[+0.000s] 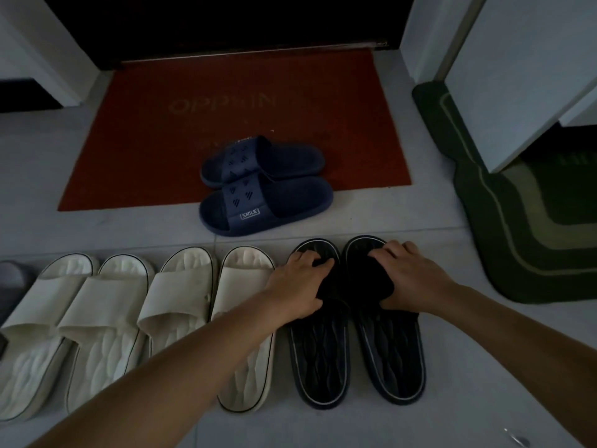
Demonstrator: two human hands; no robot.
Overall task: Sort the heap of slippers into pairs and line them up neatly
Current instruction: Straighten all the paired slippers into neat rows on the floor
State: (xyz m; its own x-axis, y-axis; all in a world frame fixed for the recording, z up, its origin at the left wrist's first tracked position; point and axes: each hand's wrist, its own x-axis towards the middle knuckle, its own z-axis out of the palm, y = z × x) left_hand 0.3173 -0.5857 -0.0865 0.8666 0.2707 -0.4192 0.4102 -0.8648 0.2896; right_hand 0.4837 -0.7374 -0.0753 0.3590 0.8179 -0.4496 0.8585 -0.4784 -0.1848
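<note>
Two black slippers lie side by side on the floor at the right end of a row. My left hand (298, 284) grips the strap of the left black slipper (319, 357). My right hand (410, 279) grips the strap of the right black slipper (395, 357). To their left stand several cream slippers (106, 318) in a line, toes away from me. Two navy slippers (258, 189) lie sideways, one beside the other, at the front edge of the red doormat (145, 140).
A grey slipper (13, 286) shows at the far left edge. A green mat (533, 227) lies at the right under a white cabinet (523, 76). A dark doorway is behind the red mat. A small shiny object (517, 439) lies at the bottom right.
</note>
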